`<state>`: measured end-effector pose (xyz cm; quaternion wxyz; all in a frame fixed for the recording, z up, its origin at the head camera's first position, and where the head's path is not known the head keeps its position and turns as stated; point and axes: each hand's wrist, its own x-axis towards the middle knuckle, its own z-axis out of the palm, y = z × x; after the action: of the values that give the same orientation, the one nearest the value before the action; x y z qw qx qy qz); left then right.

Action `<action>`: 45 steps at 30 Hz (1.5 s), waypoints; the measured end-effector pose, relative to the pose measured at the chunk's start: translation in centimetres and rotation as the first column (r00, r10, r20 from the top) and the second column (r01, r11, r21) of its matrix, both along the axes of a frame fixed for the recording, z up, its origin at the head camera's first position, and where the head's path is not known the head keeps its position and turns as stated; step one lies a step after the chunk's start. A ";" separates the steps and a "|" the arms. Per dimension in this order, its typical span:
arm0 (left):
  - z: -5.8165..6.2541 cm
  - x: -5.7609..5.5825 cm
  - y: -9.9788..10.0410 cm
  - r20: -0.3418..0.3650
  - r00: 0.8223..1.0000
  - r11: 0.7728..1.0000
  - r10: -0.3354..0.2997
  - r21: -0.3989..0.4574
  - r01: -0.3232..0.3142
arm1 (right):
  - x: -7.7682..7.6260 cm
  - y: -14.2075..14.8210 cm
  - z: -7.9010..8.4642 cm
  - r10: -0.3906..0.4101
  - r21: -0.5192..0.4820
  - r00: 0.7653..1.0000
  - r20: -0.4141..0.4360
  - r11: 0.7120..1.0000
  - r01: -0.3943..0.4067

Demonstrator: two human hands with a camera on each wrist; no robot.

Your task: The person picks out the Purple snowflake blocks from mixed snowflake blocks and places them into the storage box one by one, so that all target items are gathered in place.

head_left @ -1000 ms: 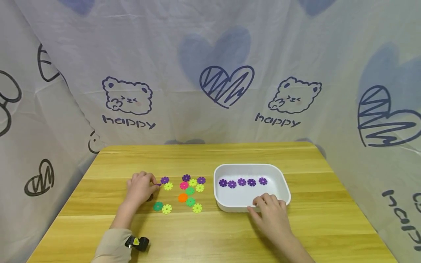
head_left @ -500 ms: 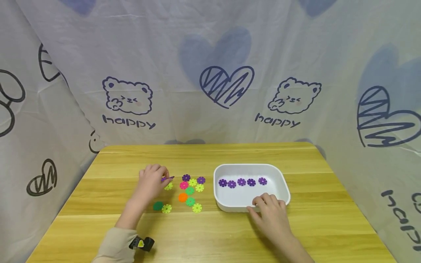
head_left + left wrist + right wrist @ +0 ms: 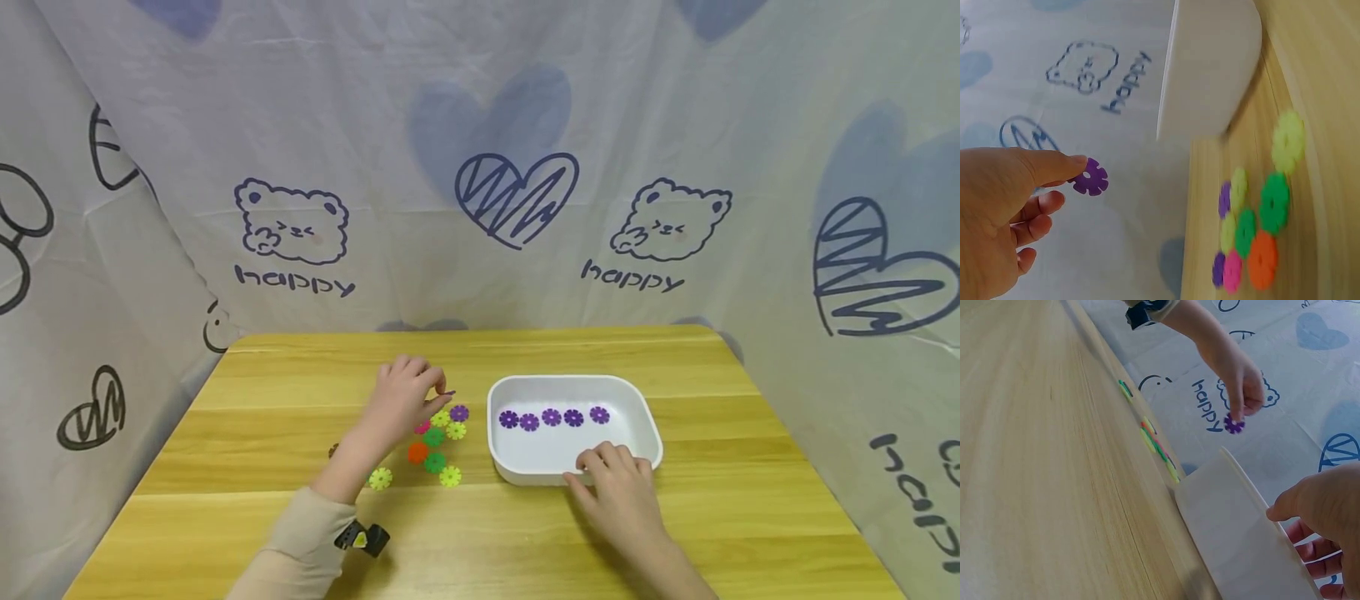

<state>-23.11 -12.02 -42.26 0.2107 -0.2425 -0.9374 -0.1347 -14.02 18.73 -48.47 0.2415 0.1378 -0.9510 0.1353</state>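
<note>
My left hand [image 3: 401, 402] is raised above the loose pieces on the left of the table. In the left wrist view, its thumb and fingers pinch a purple notched flower-shaped plastic disc [image 3: 1094, 179] by the edge. At the near side of a white plastic tray [image 3: 536, 477], my right hand [image 3: 621, 493] holds the rim, thumb outside and fingers over the inner side. Several purple discs [image 3: 551, 417] lie in a row inside the tray. Outside it, another purple disc [image 3: 459, 413] sits beside yellow ones.
Green discs [image 3: 434, 462], an orange disc [image 3: 417, 452] and yellow discs [image 3: 380, 478] lie on the wooden table [image 3: 480, 542]. My left forearm covers part of the group. A printed cloth [image 3: 405, 292] hangs behind the table.
My left hand has lifted the purple disc from the far-left pieces and carried it rightward, toward the tray. My right hand and the tray have stayed in place.
</note>
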 end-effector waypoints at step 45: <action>-1.9 -5.4 18.7 0.192 0.903 0.860 -0.384 -0.281 0.426 | 0.0 0.2 -0.2 0.001 0.016 1.000 -0.014 1.000 -0.001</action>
<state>-28.49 6.72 -44.17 0.0750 -0.4556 -0.8862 -0.0395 -14.07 18.93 -48.63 0.2467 0.1412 -0.9503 0.1267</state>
